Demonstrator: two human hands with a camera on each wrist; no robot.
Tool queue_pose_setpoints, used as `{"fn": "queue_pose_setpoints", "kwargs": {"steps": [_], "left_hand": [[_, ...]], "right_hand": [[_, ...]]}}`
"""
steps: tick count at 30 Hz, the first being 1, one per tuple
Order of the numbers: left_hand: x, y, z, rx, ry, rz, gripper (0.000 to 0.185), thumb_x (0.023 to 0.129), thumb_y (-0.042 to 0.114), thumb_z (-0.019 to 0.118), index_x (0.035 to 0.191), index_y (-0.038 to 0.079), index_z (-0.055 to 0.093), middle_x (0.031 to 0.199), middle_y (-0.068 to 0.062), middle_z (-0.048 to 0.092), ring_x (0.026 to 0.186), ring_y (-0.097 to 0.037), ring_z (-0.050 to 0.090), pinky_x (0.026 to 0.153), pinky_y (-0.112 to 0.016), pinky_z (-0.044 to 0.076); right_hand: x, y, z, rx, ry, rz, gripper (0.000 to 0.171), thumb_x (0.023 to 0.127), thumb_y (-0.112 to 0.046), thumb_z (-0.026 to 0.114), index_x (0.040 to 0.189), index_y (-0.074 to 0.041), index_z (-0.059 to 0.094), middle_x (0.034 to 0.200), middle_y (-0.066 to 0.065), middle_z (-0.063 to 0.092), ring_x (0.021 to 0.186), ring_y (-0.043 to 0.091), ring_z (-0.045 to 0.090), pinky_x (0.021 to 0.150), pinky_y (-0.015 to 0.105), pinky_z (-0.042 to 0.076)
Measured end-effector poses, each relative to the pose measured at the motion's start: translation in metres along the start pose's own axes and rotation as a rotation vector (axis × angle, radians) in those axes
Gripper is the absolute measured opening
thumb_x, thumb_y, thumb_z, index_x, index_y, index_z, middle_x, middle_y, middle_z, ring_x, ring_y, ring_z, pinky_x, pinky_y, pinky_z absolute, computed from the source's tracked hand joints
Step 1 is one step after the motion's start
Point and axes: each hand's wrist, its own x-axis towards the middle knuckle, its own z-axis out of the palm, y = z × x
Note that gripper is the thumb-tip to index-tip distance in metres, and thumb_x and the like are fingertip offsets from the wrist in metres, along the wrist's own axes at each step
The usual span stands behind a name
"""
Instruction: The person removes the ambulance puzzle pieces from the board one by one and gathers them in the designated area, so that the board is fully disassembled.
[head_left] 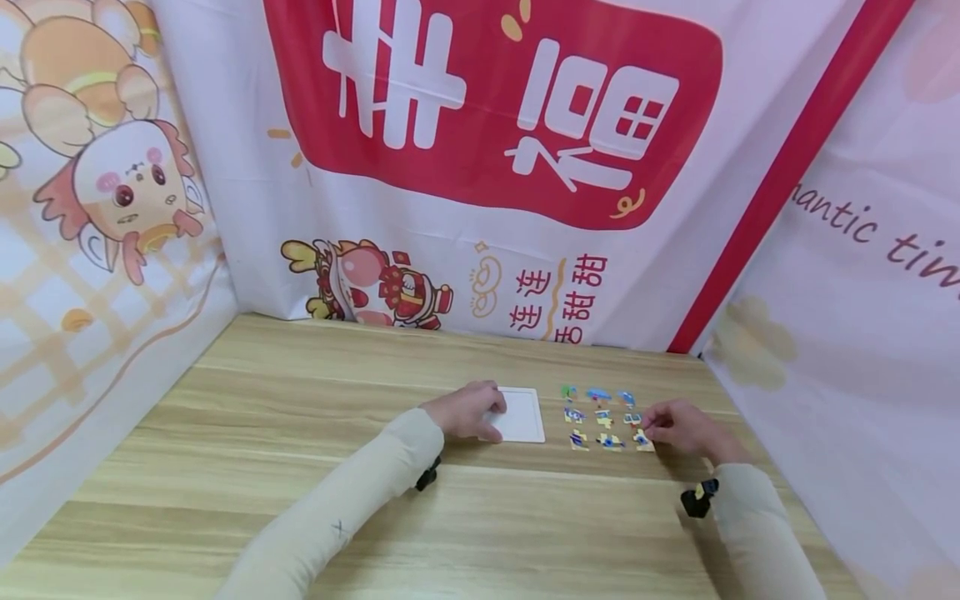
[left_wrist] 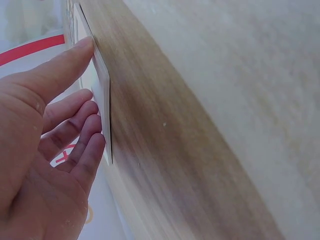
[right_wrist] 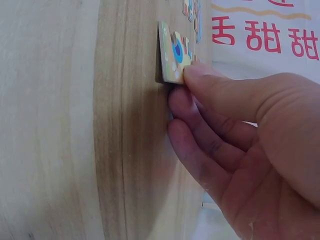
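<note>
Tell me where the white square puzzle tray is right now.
In the head view the white square puzzle tray lies flat on the wooden table, under the left hand's fingertips, left of the colourful puzzle pieces.

Bare table point(head_left: 262, 433) left of tray point(head_left: 525, 421)

The board point(head_left: 521, 414) lies flat on the table point(head_left: 300, 433) in front of me, and my left hand point(head_left: 467, 410) rests on its left edge. Just right of the board the puzzle pieces point(head_left: 604, 417) lie in rows on the table. My right hand point(head_left: 678, 428) sits at the right of those rows, farthest from the board, pinching the nearest corner piece point(right_wrist: 172, 59).
</note>
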Motion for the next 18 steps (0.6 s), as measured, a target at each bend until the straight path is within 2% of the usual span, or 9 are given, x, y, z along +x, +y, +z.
{"fn": "queue_pose_setpoints", "kwargs": {"steps": [10, 14, 15, 18], "left_hand": [[0.001, -0.001, 0.0, 0.017, -0.016, -0.002, 0.049, 0.083, 0.036, 0.075, 0.123, 0.012, 0.062, 0.12, -0.001, 0.056, 0.11, -0.014, 0.051, 0.102, -0.031, 0.044], [-0.001, -0.001, -0.001, 0.035, -0.012, 0.007, 0.048, 0.083, 0.036, 0.075, 0.122, 0.012, 0.063, 0.117, -0.001, 0.056, 0.106, -0.014, 0.05, 0.1, -0.031, 0.045], [-0.002, -0.002, -0.002, 0.037, -0.007, 0.007, 0.048, 0.083, 0.036, 0.075, 0.123, 0.012, 0.063, 0.118, -0.001, 0.055, 0.107, -0.014, 0.05, 0.1, -0.032, 0.045], [-0.006, -0.004, -0.004, 0.031, 0.019, 0.005, 0.049, 0.085, 0.036, 0.073, 0.125, 0.011, 0.062, 0.12, -0.001, 0.055, 0.111, -0.016, 0.051, 0.103, -0.034, 0.045]], "right_hand": [[0.005, 0.0, 0.0, -0.072, 0.016, 0.063, 0.007, 0.092, -0.017, 0.066, 0.092, -0.011, 0.069, 0.086, -0.002, 0.067, 0.081, 0.012, 0.057, 0.075, 0.028, 0.049], [0.006, -0.017, -0.003, -0.095, 0.028, 0.063, 0.008, 0.092, -0.019, 0.065, 0.095, -0.012, 0.069, 0.089, -0.001, 0.067, 0.083, 0.013, 0.058, 0.076, 0.031, 0.052], [0.006, -0.024, -0.003, -0.098, 0.031, 0.076, 0.011, 0.092, -0.021, 0.064, 0.097, -0.013, 0.07, 0.09, -0.001, 0.068, 0.084, 0.013, 0.058, 0.077, 0.032, 0.052], [0.004, -0.043, -0.004, -0.129, 0.042, 0.037, 0.023, 0.093, -0.025, 0.064, 0.108, -0.008, 0.069, 0.099, 0.006, 0.07, 0.09, 0.019, 0.062, 0.081, 0.039, 0.054]]}}
